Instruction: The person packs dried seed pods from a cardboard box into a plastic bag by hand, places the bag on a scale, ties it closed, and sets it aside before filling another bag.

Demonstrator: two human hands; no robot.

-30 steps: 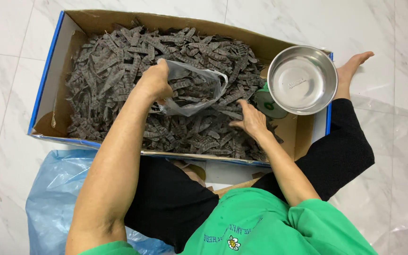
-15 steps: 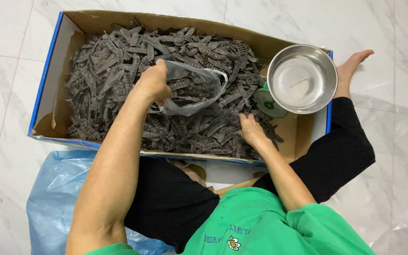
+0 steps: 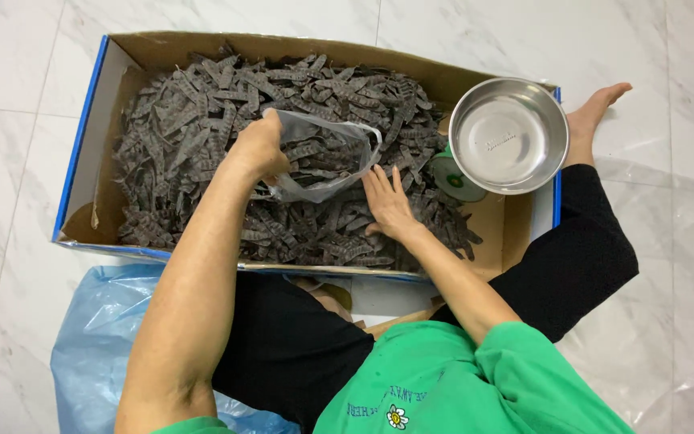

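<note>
Left hand (image 3: 260,149) grips clear bag (image 3: 327,157), mouth held open; right hand (image 3: 387,201), fingers spread flat, rests on dark pods (image 3: 194,137).

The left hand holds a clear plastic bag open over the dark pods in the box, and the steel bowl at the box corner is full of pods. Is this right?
Not quite. The head view shows the steel bowl empty. The rest holds: the left hand holds the clear plastic bag open over the dark pods in the box.
</note>
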